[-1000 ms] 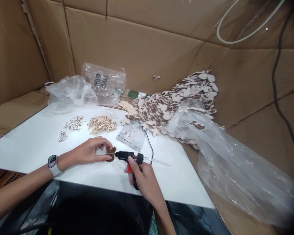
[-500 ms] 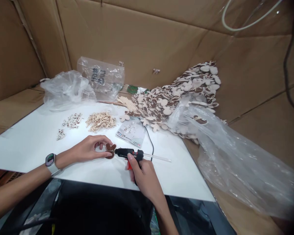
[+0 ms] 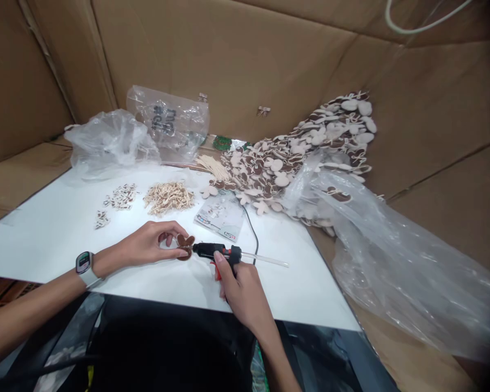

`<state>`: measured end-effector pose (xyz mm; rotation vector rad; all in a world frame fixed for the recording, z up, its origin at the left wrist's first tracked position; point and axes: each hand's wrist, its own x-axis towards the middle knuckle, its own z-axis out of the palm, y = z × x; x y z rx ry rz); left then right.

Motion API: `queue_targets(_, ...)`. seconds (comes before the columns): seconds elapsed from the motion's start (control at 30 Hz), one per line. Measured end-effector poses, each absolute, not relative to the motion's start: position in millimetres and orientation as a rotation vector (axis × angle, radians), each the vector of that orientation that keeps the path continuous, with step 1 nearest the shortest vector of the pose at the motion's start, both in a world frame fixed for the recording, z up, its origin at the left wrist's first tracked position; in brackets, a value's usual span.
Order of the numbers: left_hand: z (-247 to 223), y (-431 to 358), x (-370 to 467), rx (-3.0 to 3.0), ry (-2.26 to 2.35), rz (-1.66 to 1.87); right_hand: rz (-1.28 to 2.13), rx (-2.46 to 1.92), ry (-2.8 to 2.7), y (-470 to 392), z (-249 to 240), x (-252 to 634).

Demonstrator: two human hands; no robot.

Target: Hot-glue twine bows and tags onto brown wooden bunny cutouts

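Between the thumb and fingers of my left hand (image 3: 153,243) is a small brown bunny-shaped piece (image 3: 184,253), held above the white table. My right hand (image 3: 245,288) is wrapped round a black and red glue gun (image 3: 216,251), with a clear glue stick (image 3: 267,260) sticking out of its back end. The gun's nozzle points left and is at the brown piece; whether they touch cannot be made out. A smartwatch (image 3: 84,264) is on my left wrist.
Behind my hands lie a pile of cream strings (image 3: 169,198), small printed tags (image 3: 122,197) and a printed packet (image 3: 220,216). A big heap of brown and cream pieces (image 3: 269,166) stands at the back right. Plastic bags (image 3: 110,142) lie at both sides. Cardboard walls (image 3: 228,65) surround the table (image 3: 302,294).
Both hands keep their hold, with the nozzle still at the brown piece. The camera view has shifted slightly.
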<state>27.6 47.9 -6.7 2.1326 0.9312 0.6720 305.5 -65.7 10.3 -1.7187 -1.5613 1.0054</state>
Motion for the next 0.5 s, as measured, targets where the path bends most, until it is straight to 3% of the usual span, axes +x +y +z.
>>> queue_targets(0.5, -7.9, 48.2, 26.1, 2.142, 0.939, 0.666, 0.895, -1.705, -1.599, -68.8, 12.7, 303.4)
